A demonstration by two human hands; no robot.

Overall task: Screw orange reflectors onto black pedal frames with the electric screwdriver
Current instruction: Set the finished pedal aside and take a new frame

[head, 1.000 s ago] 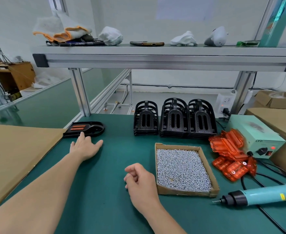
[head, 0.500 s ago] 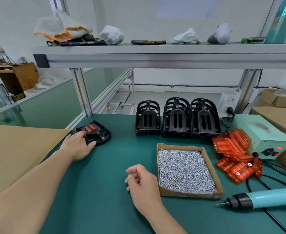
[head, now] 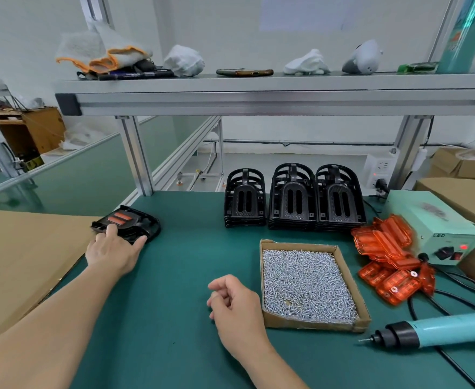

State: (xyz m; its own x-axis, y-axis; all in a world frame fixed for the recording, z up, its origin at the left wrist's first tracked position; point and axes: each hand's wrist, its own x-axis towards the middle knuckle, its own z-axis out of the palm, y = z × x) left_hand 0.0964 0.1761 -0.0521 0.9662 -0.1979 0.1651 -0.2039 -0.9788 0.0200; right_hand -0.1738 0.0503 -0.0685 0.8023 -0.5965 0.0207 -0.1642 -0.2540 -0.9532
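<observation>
Left hand (head: 112, 252) lies with straight fingers on a black pedal frame (head: 146, 230) at centre left, its orange reflector (head: 119, 219) already fitted; right hand (head: 236, 307) rests loosely curled, empty, bottom centre. That one looks done to me: next comes a fresh frame from the stacks (head: 292, 200), then the electric screwdriver (head: 432, 331) lower right

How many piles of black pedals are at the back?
3, side by side: left pile, middle pile, right pile. Pedals inside each pile are partly hidden.

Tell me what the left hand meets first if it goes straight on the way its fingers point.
The black pedal frame carrying an orange reflector: the left hand touches its near edge, so nothing lies between them.
</observation>
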